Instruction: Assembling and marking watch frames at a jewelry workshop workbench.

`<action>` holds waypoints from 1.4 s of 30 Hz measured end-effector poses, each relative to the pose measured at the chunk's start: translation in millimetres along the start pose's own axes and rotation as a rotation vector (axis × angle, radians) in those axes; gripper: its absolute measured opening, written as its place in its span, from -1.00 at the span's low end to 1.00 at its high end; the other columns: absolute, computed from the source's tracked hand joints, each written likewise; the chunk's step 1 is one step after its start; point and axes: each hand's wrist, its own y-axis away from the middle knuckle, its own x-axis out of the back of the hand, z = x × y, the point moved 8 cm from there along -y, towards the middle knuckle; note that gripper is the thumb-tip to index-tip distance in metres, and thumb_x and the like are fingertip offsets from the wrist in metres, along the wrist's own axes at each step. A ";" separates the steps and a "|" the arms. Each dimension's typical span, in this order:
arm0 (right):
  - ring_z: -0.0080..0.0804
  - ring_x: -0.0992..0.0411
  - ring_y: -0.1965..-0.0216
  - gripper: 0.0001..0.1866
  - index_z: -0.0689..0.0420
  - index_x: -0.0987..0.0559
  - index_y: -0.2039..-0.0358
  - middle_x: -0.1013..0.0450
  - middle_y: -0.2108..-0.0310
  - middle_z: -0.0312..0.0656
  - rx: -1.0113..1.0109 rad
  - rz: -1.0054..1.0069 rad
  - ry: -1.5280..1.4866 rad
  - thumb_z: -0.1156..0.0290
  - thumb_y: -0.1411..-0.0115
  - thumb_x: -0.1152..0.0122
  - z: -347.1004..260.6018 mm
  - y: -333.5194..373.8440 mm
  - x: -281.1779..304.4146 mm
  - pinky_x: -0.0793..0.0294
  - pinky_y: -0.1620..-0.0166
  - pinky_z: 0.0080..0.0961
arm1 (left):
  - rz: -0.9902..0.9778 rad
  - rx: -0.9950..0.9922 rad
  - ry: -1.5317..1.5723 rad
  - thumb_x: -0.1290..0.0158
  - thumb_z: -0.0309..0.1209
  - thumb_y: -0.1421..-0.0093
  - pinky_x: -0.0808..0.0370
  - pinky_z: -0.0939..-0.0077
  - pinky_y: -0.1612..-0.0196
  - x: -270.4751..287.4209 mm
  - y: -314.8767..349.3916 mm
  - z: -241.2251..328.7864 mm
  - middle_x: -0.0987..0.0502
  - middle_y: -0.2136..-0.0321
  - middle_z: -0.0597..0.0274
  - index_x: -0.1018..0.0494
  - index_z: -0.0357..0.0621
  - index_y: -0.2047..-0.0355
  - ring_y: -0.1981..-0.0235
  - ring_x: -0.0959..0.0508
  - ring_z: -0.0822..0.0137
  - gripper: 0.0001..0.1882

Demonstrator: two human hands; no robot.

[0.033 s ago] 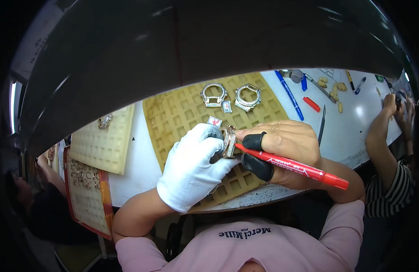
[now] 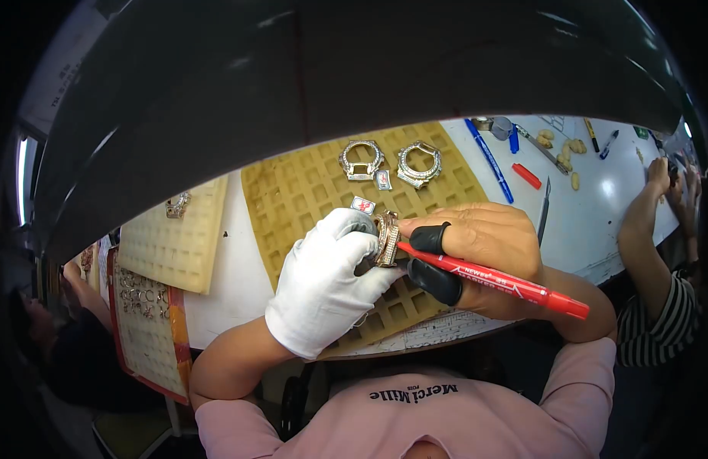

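In its white glove, my left hand (image 2: 323,279) grips a watch case (image 2: 387,241) set with rows of small stones, tilted on edge above the tan grid tray. My right hand (image 2: 484,252), with black finger cots on thumb and forefinger, holds a red marker pen (image 2: 507,284). The pen's tip meets or nearly meets the case's right side; the exact contact is too small to tell. Two more stone-set watch cases, a left one (image 2: 362,161) and a right one (image 2: 419,164), lie on the tray beyond my hands. Small printed tags (image 2: 382,180) are beside them.
Under my hands lies the tan grid tray (image 2: 293,183); a paler tray (image 2: 170,249) sits left. A blue pen (image 2: 489,161), red cap (image 2: 527,176) and knife-like tool (image 2: 544,206) rest right. A dark hood (image 2: 331,69) overhangs the table. Other people work at both sides.
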 end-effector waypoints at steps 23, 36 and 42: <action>-0.13 -0.62 0.37 -0.77 0.29 -0.57 0.35 -0.59 0.34 0.06 0.022 -0.071 0.009 0.45 -0.02 -0.38 1.8 1.7 -1.7 -0.60 0.32 -0.40 | -0.025 0.019 0.010 -0.32 -0.37 0.10 -0.48 0.25 0.37 -4.1 -0.4 -0.9 -0.46 0.37 0.09 -0.48 -0.22 0.49 0.38 -0.52 0.05 -0.74; -0.21 -0.60 0.21 -0.73 0.23 -0.58 0.21 -0.60 0.22 -0.08 -0.157 -0.073 -0.020 0.43 -0.08 -0.37 8.1 3.1 9.9 -0.53 0.01 -0.29 | -0.054 0.133 0.172 -0.34 -0.43 0.08 -0.49 0.38 0.21 -0.1 -6.1 -3.1 -0.51 0.31 0.09 -0.60 -0.21 0.32 0.27 -0.53 0.14 -0.72; -0.16 -0.60 0.29 -0.76 0.25 -0.54 0.36 -0.59 0.29 -0.01 -0.094 0.052 -0.120 0.53 0.05 -0.41 3.2 -4.5 8.9 -0.60 0.21 -0.36 | -0.068 0.158 0.191 -0.34 -0.42 0.06 -0.48 0.38 0.17 -1.2 -4.7 -4.4 -0.52 0.30 0.11 -0.60 -0.19 0.32 0.25 -0.54 0.17 -0.73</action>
